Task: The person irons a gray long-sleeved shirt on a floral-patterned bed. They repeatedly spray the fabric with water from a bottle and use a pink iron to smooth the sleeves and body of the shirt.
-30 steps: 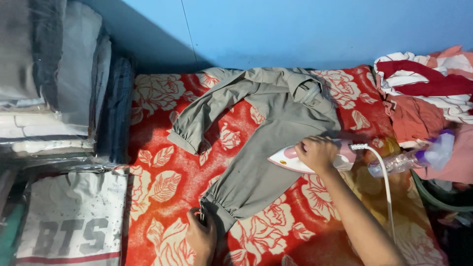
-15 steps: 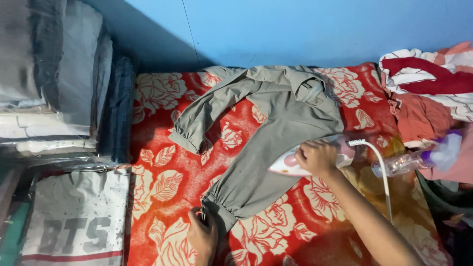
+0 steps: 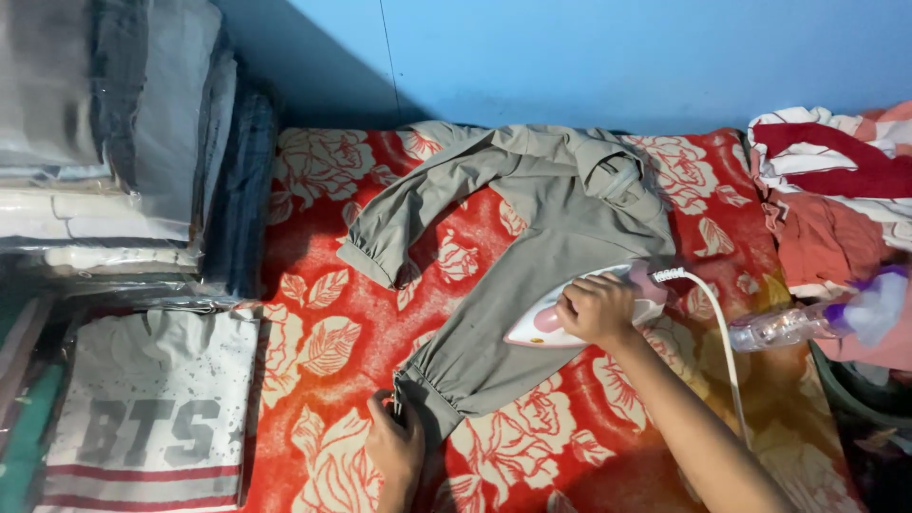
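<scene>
head view: the right hand (image 3: 595,310) has its fingers wrapped around a pink and white iron (image 3: 560,318) resting on a grey shirt (image 3: 541,237), which lies spread on a red floral cloth (image 3: 323,332). the left hand (image 3: 394,451) pinches the shirt's cuff (image 3: 427,385) with its fingers.

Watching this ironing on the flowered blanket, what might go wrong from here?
The iron sits on a grey garment under the right hand; lingering in one spot might scorch the cloth. Its white cord trails beside the forearm and could snag. The left hand pins the cuff ahead of the iron's tip, so a long stroke might bring hot metal near those fingers.
</scene>
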